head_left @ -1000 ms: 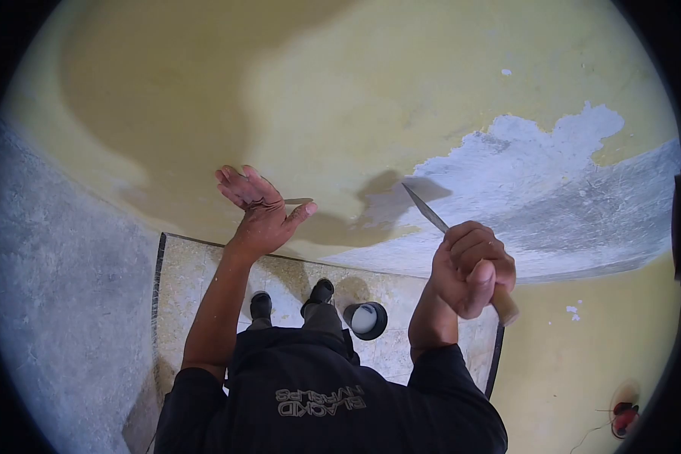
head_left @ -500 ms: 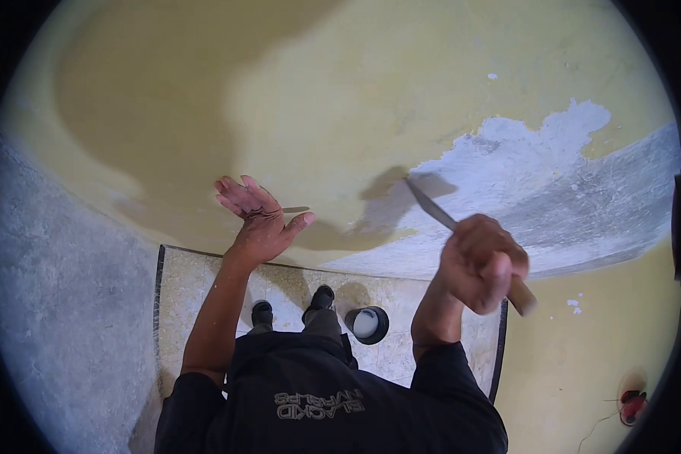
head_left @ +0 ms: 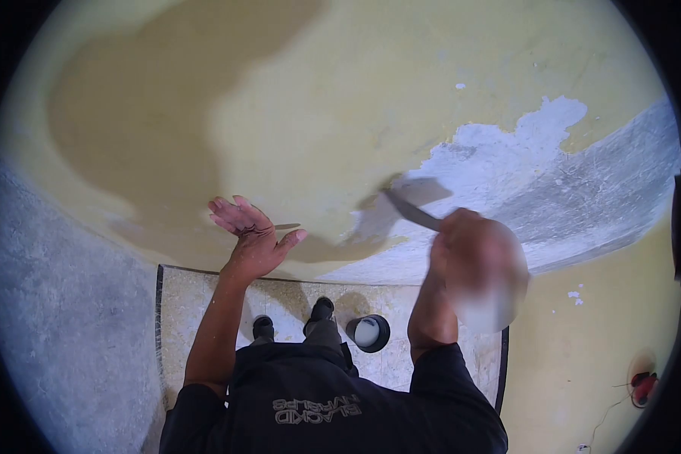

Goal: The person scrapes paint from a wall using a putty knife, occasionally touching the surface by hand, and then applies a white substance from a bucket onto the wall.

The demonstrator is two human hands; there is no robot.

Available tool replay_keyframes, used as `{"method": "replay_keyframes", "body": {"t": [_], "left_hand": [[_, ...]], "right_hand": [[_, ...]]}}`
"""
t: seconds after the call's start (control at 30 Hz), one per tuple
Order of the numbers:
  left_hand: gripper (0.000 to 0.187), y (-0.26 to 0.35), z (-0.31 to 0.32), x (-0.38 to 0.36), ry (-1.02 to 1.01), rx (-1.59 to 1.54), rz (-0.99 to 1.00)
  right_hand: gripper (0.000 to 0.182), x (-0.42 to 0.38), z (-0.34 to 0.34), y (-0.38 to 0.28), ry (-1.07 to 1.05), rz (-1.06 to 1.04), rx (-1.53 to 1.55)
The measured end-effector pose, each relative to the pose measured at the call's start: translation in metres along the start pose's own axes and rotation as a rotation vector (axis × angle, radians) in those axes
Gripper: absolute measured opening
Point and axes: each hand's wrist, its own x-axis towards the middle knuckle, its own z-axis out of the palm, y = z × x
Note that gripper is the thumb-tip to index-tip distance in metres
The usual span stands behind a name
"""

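My right hand [head_left: 480, 261], blurred by motion, is closed around a scraper [head_left: 415, 212] with a narrow metal blade. Its tip meets the yellow wall [head_left: 295, 129] beside the left edge of a bare white and grey patch [head_left: 499, 163]. The hand covers most of the handle. Fingers spread, my left hand [head_left: 253, 236] is raised at the lower part of the wall, left of the scraper, and holds nothing I can see. By its thumb is a thin dark shape, perhaps a shadow.
A dark bucket [head_left: 368, 333] with something whitish inside stands on the tiled floor [head_left: 189, 303], right of my feet. A grey wall [head_left: 68, 303] rises on the left. At lower right, a red object [head_left: 644, 389] with a thin wire is on the yellow wall.
The blade tip has moved slightly left and down in view, and the blade lies flatter. My right hand has become blurred. My left hand keeps its spread pose as the view shifts a little.
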Motion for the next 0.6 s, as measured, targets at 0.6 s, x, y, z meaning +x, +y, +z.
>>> {"method": "replay_keyframes", "body": {"t": [0.6], "left_hand": [[0.125, -0.008, 0.009, -0.001, 0.07, -0.086, 0.076]], "right_hand": [[0.027, 0.018, 0.004, -0.009, 0.018, -0.059, -0.098]]}}
